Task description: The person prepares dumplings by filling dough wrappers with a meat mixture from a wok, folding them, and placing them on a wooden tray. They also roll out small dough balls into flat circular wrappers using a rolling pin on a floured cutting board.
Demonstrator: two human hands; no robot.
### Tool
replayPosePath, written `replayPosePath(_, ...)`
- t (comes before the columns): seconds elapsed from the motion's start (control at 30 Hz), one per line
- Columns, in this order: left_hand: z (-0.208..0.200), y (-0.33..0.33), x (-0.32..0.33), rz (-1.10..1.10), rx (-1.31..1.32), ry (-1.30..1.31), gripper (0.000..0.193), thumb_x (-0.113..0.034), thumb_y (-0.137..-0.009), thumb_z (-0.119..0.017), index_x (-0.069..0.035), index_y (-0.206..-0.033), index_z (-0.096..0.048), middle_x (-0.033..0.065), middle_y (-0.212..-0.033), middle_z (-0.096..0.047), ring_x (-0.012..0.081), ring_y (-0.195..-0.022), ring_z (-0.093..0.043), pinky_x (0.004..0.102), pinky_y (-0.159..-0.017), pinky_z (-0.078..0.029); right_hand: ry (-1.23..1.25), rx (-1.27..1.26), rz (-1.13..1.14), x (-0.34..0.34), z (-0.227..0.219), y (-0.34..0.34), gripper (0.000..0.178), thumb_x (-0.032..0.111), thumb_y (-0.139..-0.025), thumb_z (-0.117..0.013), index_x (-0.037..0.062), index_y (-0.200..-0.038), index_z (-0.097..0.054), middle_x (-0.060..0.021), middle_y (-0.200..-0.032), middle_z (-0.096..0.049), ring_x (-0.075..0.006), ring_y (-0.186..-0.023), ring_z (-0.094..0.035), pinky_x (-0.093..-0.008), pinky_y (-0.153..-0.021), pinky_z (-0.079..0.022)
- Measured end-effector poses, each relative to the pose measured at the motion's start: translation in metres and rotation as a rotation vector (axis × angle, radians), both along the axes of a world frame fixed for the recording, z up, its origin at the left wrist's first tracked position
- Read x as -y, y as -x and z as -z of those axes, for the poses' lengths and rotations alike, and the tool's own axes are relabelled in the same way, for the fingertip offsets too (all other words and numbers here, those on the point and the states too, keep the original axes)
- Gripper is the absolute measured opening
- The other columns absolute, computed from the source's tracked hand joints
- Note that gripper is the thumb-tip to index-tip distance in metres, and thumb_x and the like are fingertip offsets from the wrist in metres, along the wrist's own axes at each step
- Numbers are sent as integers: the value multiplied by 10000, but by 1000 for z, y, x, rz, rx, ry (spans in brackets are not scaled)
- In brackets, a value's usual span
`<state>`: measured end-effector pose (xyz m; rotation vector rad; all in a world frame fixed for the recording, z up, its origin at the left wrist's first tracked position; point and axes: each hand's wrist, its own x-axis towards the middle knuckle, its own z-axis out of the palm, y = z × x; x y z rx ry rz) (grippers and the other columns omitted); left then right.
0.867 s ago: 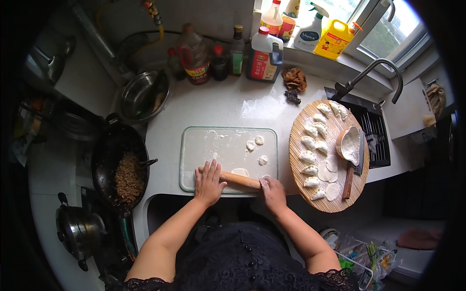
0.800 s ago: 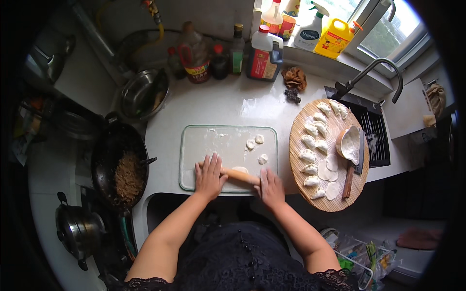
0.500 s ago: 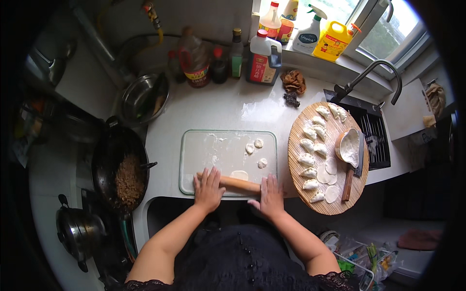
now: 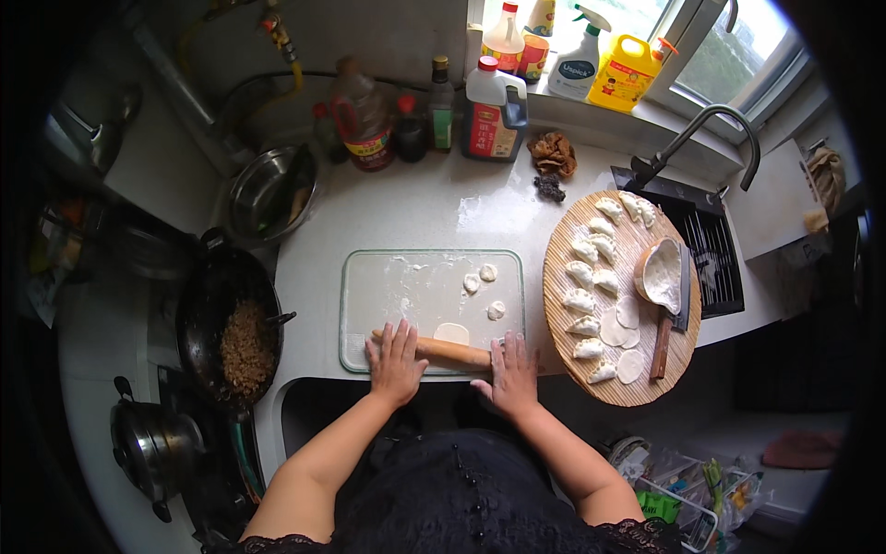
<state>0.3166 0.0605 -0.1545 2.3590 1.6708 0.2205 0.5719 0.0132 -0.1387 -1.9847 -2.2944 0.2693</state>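
A wooden rolling pin (image 4: 452,352) lies across the near edge of a glass cutting board (image 4: 378,286). My left hand (image 4: 396,359) rests flat on its left end, fingers spread. My right hand (image 4: 510,371) presses flat on its right end. A flattened round of dough (image 4: 451,332) sits just beyond the pin. Three small dough pieces (image 4: 481,282) lie further back on the board.
A round bamboo tray (image 4: 646,369) at my right carries folded dumplings (image 4: 583,274), round wrappers, a flour bowl (image 4: 661,274) and a cleaver. A black wok of minced filling (image 4: 244,347) stands at my left. Bottles line the back; a sink and faucet (image 4: 701,138) lie at the right.
Both hands rolled the pin away over the board, then back toward me. It now lies at the board's near edge, with the dough round showing beyond it.
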Motion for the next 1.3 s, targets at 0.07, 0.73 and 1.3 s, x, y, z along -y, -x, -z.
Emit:
replayPosePath(0.07, 2, 1, 0, -1, -33, 26, 716, -408, -905, -569, -75, -1485, -310, 96, -1588, -187, 343, -1470, -97, 703, -1089, -62, 47, 29, -8, -2, -7, 1, 915, 637, -808, -587, 32, -1454, -357, -246, -1547, -187, -434, -1421, -174, -648, -1102, -154)
replayPosePath(0.73, -16, -27, -36, 108, 474, -261, 337, -107, -774, -711, -55, -1082, -586, 135, -1134, -581, 338, -1022, -567, 451, -896, -440, -206, -595, 316, -9, -23, 7, 372, 79, -834, -626, 10, -1195, -571, -193, -1070, -593, -398, -1007, -563, -445, -888, -457)
replayPosePath(1.3, -49, -73, -67, -37, 599, 291, 212, -206, -742, -764, -55, -800, -626, 150, -1036, -689, 305, -968, -656, 358, -887, -497, -87, -982, 404, -22, -40, 19, 415, 112, -839, -679, -6, -1218, -559, -163, -1070, -634, -251, -990, -613, -335, -899, -458)
